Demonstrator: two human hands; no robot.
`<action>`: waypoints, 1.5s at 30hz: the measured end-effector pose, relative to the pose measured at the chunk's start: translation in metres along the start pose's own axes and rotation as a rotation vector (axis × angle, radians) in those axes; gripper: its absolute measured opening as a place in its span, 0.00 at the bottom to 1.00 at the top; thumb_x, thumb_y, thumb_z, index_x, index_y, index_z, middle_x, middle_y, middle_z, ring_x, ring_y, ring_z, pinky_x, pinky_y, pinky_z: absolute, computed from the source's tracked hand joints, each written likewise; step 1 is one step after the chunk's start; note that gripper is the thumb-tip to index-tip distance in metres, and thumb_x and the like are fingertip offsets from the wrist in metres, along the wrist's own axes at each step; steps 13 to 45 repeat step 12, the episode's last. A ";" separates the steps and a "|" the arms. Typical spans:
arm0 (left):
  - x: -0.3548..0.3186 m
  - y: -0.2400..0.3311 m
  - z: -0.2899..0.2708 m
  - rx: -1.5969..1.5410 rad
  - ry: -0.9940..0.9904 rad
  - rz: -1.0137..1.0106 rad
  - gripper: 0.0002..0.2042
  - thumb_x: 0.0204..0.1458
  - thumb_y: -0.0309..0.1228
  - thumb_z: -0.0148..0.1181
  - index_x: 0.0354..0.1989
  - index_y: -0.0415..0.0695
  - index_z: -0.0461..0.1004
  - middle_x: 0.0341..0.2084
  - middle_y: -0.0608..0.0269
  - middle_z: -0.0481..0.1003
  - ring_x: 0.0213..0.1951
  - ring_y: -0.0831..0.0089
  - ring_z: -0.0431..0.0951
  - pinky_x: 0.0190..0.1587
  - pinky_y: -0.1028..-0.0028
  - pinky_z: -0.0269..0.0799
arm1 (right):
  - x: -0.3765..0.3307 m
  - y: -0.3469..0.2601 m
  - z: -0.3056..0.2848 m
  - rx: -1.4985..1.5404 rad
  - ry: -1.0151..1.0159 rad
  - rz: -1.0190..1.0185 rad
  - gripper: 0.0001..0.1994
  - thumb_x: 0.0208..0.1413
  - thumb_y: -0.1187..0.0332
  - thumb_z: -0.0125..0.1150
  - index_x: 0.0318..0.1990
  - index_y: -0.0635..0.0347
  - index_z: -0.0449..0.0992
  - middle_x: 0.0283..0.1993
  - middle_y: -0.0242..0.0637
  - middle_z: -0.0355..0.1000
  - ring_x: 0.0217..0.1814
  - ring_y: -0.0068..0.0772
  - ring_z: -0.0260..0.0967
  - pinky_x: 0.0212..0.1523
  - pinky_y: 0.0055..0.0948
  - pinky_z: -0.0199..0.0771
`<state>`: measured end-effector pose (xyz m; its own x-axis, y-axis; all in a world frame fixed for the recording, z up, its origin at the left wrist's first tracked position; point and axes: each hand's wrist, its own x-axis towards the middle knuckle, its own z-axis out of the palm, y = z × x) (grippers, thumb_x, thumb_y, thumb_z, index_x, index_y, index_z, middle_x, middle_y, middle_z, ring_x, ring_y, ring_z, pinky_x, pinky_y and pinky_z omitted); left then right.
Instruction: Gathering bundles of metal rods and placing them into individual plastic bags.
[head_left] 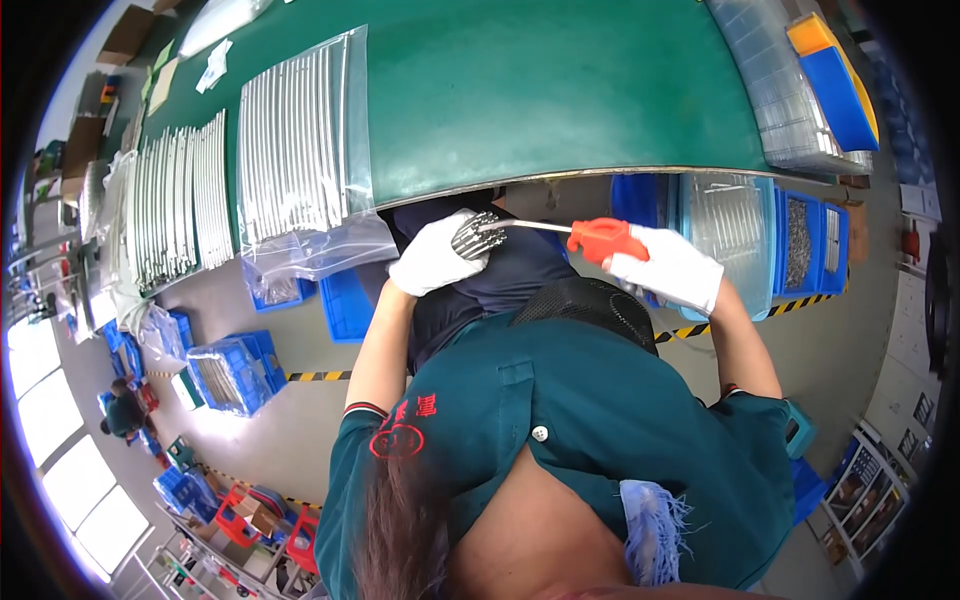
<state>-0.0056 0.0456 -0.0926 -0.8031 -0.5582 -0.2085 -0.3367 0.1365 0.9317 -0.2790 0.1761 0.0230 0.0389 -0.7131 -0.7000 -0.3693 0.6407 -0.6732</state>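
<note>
My left hand (pixel 434 260), in a white glove, is wrapped round a bundle of thin metal rods (pixel 478 238). The rods' dark and shiny ends point up at me; their lower lengths are hidden by the hand. In my white-gloved right hand (pixel 676 270) is a red oil can (pixel 606 240), held by its body. Its long thin metal spout (pixel 535 226) reaches left, and the tip is at the rod ends; whether it touches them I cannot tell. Both hands are over my lap, just in front of the bench edge.
Metal strips in a clear plastic bag (pixel 355 150) lie on the green bench (pixel 560 90), with loose metal strips (pixel 165 205) further left. Clear plastic boxes (pixel 770 80) and a blue-and-yellow bin (pixel 838 95) stand at the right end. Blue bins (pixel 345 308) sit below.
</note>
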 end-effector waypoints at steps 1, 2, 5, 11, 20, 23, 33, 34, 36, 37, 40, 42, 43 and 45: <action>0.002 0.004 0.000 0.098 -0.002 0.030 0.15 0.40 0.30 0.63 0.39 0.42 0.74 0.33 0.59 0.75 0.36 0.64 0.76 0.41 0.71 0.71 | 0.000 0.001 0.000 -0.068 0.101 -0.090 0.22 0.52 0.55 0.59 0.51 0.59 0.72 0.33 0.35 0.73 0.32 0.27 0.70 0.36 0.26 0.70; 0.002 0.006 0.000 0.096 -0.008 0.033 0.15 0.40 0.30 0.63 0.39 0.42 0.74 0.33 0.59 0.75 0.36 0.64 0.76 0.41 0.71 0.71 | 0.011 0.023 0.002 -0.146 0.207 -0.162 0.21 0.52 0.55 0.59 0.49 0.60 0.72 0.30 0.32 0.72 0.28 0.23 0.67 0.33 0.24 0.69; 0.001 0.006 0.000 0.148 0.004 0.032 0.15 0.40 0.31 0.63 0.39 0.43 0.74 0.33 0.59 0.74 0.36 0.63 0.76 0.41 0.71 0.71 | -0.002 -0.001 -0.002 0.112 -0.065 0.125 0.23 0.52 0.52 0.58 0.49 0.59 0.72 0.30 0.37 0.72 0.28 0.30 0.68 0.34 0.27 0.69; 0.002 -0.005 0.000 0.058 -0.021 -0.001 0.17 0.38 0.25 0.65 0.40 0.39 0.73 0.34 0.63 0.75 0.38 0.75 0.76 0.43 0.76 0.71 | 0.002 0.009 -0.001 0.095 -0.083 0.088 0.24 0.52 0.50 0.59 0.51 0.55 0.72 0.30 0.34 0.73 0.28 0.28 0.68 0.34 0.25 0.70; 0.001 -0.004 0.000 0.058 -0.023 0.000 0.17 0.38 0.25 0.65 0.40 0.39 0.73 0.34 0.63 0.75 0.38 0.75 0.76 0.43 0.76 0.71 | 0.003 0.014 -0.001 0.105 -0.085 0.088 0.26 0.51 0.48 0.59 0.54 0.52 0.71 0.35 0.37 0.75 0.31 0.32 0.70 0.39 0.26 0.70; 0.001 -0.004 0.000 0.058 -0.023 0.000 0.17 0.38 0.25 0.65 0.40 0.39 0.73 0.34 0.63 0.75 0.38 0.75 0.76 0.43 0.76 0.71 | 0.003 0.014 -0.001 0.105 -0.085 0.088 0.26 0.51 0.48 0.59 0.54 0.52 0.71 0.35 0.37 0.75 0.31 0.32 0.70 0.39 0.26 0.70; 0.001 -0.004 0.000 0.058 -0.023 0.000 0.17 0.38 0.25 0.65 0.40 0.39 0.73 0.34 0.63 0.75 0.38 0.75 0.76 0.43 0.76 0.71 | 0.003 0.014 -0.001 0.105 -0.085 0.088 0.26 0.51 0.48 0.59 0.54 0.52 0.71 0.35 0.37 0.75 0.31 0.32 0.70 0.39 0.26 0.70; 0.001 -0.004 0.000 0.058 -0.023 0.000 0.17 0.38 0.25 0.65 0.40 0.39 0.73 0.34 0.63 0.75 0.38 0.75 0.76 0.43 0.76 0.71 | 0.003 0.014 -0.001 0.105 -0.085 0.088 0.26 0.51 0.48 0.59 0.54 0.52 0.71 0.35 0.37 0.75 0.31 0.32 0.70 0.39 0.26 0.70; 0.001 -0.004 0.000 0.058 -0.023 0.000 0.17 0.38 0.25 0.65 0.40 0.39 0.73 0.34 0.63 0.75 0.38 0.75 0.76 0.43 0.76 0.71 | 0.003 0.014 -0.001 0.105 -0.085 0.088 0.26 0.51 0.48 0.59 0.54 0.52 0.71 0.35 0.37 0.75 0.31 0.32 0.70 0.39 0.26 0.70; 0.001 -0.004 0.000 0.058 -0.023 0.000 0.17 0.38 0.25 0.65 0.40 0.39 0.73 0.34 0.63 0.75 0.38 0.75 0.76 0.43 0.76 0.71 | 0.003 0.014 -0.001 0.105 -0.085 0.088 0.26 0.51 0.48 0.59 0.54 0.52 0.71 0.35 0.37 0.75 0.31 0.32 0.70 0.39 0.26 0.70; 0.001 -0.004 0.000 0.058 -0.023 0.000 0.17 0.38 0.25 0.65 0.40 0.39 0.73 0.34 0.63 0.75 0.38 0.75 0.76 0.43 0.76 0.71 | 0.003 0.014 -0.001 0.105 -0.085 0.088 0.26 0.51 0.48 0.59 0.54 0.52 0.71 0.35 0.37 0.75 0.31 0.32 0.70 0.39 0.26 0.70; 0.001 -0.004 0.000 0.058 -0.023 0.000 0.17 0.38 0.25 0.65 0.40 0.39 0.73 0.34 0.63 0.75 0.38 0.75 0.76 0.43 0.76 0.71 | 0.003 0.014 -0.001 0.105 -0.085 0.088 0.26 0.51 0.48 0.59 0.54 0.52 0.71 0.35 0.37 0.75 0.31 0.32 0.70 0.39 0.26 0.70; 0.001 -0.004 0.000 0.058 -0.023 0.000 0.17 0.38 0.25 0.65 0.40 0.39 0.73 0.34 0.63 0.75 0.38 0.75 0.76 0.43 0.76 0.71 | 0.003 0.014 -0.001 0.105 -0.085 0.088 0.26 0.51 0.48 0.59 0.54 0.52 0.71 0.35 0.37 0.75 0.31 0.32 0.70 0.39 0.26 0.70; 0.001 -0.004 0.000 0.058 -0.023 0.000 0.17 0.38 0.25 0.65 0.40 0.39 0.73 0.34 0.63 0.75 0.38 0.75 0.76 0.43 0.76 0.71 | 0.003 0.014 -0.001 0.105 -0.085 0.088 0.26 0.51 0.48 0.59 0.54 0.52 0.71 0.35 0.37 0.75 0.31 0.32 0.70 0.39 0.26 0.70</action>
